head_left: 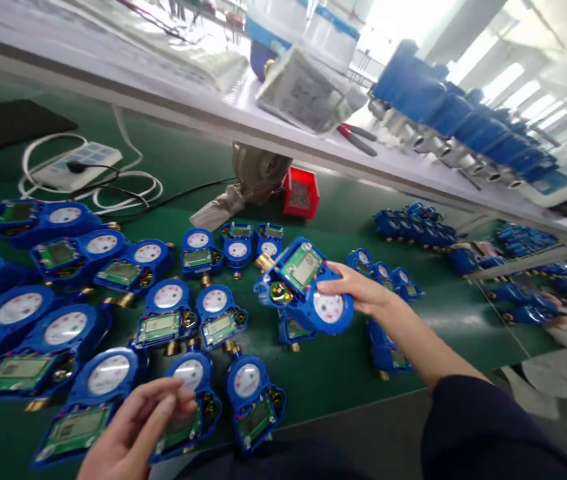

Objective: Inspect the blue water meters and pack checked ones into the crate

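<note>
My right hand (356, 288) is closed around a blue water meter (305, 267), raised above the table and tilted. Its white round dial, small display and green circuit board face up; a brass fitting sticks out at its left. My left hand (138, 427) hovers at the lower left, fingers loosely curled with a gap to the thumb and nothing visible between them. Beneath it lies another water meter (191, 373), partly covered by that hand. Just to its right is a further water meter (247, 381) with its electronics exposed.
Rows of similar meters (66, 328) cover the green table (313, 393) on the left, with more to the right. A red bin (301, 193) of small parts stands at the back. Overhead, a white shelf (163, 123) holds pliers (357, 139) and blue meters. A power strip (78, 167) trails cables.
</note>
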Tool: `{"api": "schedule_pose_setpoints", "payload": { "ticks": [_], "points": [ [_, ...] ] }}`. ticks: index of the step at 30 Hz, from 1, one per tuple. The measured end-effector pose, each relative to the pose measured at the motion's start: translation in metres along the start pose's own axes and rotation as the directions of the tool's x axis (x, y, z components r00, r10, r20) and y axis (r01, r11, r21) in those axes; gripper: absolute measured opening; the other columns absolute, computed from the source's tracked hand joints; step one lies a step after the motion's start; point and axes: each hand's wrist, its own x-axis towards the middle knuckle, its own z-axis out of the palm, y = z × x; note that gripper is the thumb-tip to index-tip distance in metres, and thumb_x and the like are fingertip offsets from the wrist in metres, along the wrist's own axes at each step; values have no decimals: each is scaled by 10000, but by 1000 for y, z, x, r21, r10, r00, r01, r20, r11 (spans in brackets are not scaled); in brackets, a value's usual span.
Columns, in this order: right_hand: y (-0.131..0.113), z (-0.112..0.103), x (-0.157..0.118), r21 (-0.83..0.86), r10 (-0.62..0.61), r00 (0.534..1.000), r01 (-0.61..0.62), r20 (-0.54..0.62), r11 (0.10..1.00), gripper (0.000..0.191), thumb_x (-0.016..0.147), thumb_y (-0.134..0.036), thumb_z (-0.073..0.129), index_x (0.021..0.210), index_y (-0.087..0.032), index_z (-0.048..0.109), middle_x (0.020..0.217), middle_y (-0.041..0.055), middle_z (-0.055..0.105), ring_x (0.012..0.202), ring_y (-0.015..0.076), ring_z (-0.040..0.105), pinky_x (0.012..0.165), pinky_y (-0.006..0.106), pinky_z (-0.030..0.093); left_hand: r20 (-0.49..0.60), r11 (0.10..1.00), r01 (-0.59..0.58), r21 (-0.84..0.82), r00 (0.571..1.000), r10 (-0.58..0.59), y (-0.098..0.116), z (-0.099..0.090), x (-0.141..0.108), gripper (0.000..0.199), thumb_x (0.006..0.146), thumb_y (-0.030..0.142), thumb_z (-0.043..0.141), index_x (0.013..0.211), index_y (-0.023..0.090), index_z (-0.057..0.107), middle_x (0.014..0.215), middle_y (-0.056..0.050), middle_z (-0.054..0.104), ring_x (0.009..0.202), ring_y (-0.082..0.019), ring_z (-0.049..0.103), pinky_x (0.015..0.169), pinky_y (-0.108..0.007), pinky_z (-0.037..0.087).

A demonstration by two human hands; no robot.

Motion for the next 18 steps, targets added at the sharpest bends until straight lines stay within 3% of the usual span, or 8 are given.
{"api": "schedule_pose_setpoints", "payload": {
  "ticks": [3,5,7,10,13,16,18],
  "points": [
    [56,-34,-84,125,35,966,-3,-255,992,542,650,-200,776,1144,-165,556,1035,104,704,814,198,699,742,294,570,263,994,86,-73,963,-64,6,63,7,454,703,510,652,1014,187,581,962,-86,709,902,-259,672,789,-353,556],
    [100,-51,-122,219,93,907,-1,-410,976,534,679,-235,757,1165,-185,541,1038,107,705,843,222,698,772,331,564,313,989,106,-102,947,-69,2,105,27,467,710,498,643,1029,168,560,1020,-123,687,924,-261,665,789,-367,545],
    [147,-63,-143,329,162,840,21,-518,944,559,668,-263,767,1169,-182,533,1019,111,712,854,243,697,805,367,554,272,992,107,-73,959,-84,-7,144,57,500,717,474,642,1080,149,529,1108,-166,644,989,-263,641,826,-374,521],
    [211,-77,-145,437,204,772,105,-602,893,588,628,-301,796,1134,-135,545,942,123,727,875,265,691,836,374,542,194,988,151,10,969,-150,-22,194,100,558,715,447,664,1147,130,507,1183,-206,596,1122,-292,565,896,-407,468],
    [257,-91,-129,481,192,745,192,-639,856,625,602,-345,804,1129,-119,555,915,119,732,916,283,679,847,385,539,207,976,218,6,955,-214,-31,234,124,586,676,455,710,1103,91,540,1056,-225,653,1022,-341,613,814,-458,497],
    [286,-107,-113,484,183,734,221,-654,847,652,559,-359,817,1117,-128,570,923,118,730,937,309,670,826,417,547,242,970,230,-75,948,-206,-39,258,129,463,694,411,715,990,76,593,905,-191,698,820,-294,677,706,-407,539],
    [298,-115,-107,484,188,728,219,-659,847,652,522,-331,832,1091,-136,580,933,119,728,936,321,669,813,430,550,209,969,203,-143,963,-171,-46,263,129,369,720,351,708,949,81,603,897,-168,705,760,-241,683,682,-347,549]
  ]
}}
